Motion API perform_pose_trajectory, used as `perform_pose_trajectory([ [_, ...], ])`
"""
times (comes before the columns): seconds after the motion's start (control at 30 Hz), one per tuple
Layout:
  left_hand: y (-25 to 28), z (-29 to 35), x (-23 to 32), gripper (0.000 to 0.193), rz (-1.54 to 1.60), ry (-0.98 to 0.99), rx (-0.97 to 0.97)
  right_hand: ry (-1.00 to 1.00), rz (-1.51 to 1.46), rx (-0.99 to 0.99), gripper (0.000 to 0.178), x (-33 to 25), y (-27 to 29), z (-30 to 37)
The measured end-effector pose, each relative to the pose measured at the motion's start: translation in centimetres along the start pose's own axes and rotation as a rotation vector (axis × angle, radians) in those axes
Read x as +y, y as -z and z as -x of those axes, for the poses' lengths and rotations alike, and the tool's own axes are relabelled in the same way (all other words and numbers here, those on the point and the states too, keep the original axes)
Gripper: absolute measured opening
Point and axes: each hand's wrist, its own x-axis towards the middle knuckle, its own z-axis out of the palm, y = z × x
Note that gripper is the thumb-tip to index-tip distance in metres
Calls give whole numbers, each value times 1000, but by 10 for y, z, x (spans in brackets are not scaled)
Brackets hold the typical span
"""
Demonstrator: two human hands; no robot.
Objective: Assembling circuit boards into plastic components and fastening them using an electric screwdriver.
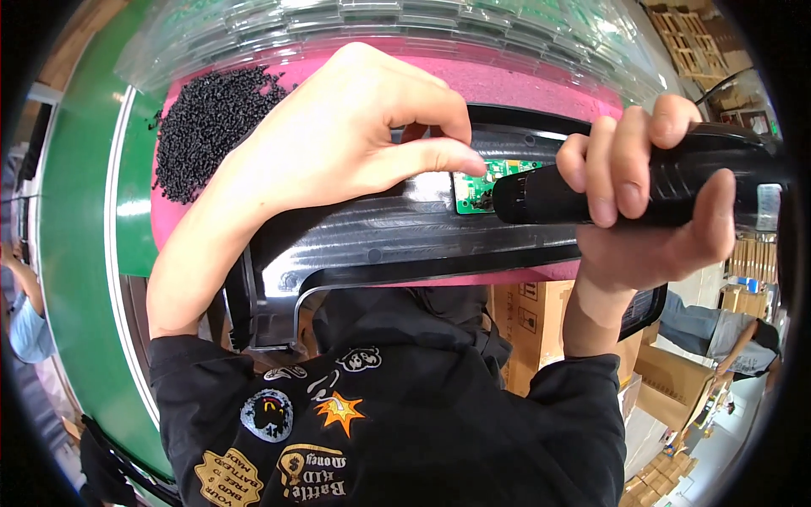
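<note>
A green circuit board (467,193) sits in a long black plastic shell (405,228). My right hand (629,194) is wrapped round a black electric screwdriver (541,196), which lies sideways with its front end over the board. That end hides part of the board and the bit. Beside it, my left hand (363,127) reaches in from the left with thumb and forefinger curled together in a pinch. The thumb tip is at the board's upper edge; whatever the fingers hold, if anything, is hidden. Some small dark pieces (483,201) show on the board by the screwdriver's end.
A heap of small black screw-like pieces (211,127) lies on the pink mat (515,84) at the left. Clear plastic trays (397,34) are stacked along the back. The green table (80,245) runs to the left. Cardboard boxes (536,325) stand below right; other people are at both sides.
</note>
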Motion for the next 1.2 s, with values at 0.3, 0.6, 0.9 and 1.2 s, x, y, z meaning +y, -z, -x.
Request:
perform_pose_trajectory([
  [0.3, 2, 4, 4, 24, 33, 205, 75, -7, 153, 112, 47, 10, -16, 4],
  [0.6, 1, 5, 1, 12, 62, 181, 71, 19, 181, 91, 48, 10, -20, 6],
  [0.9, 5, 9, 0, 14, 14, 164, 47, -6, 225, 117, 49, 13, -32, 7],
  [1.2, 4, 12, 2, 13, 14, 149, 67, -149, 397, -41, 50, 12, -47, -1],
])
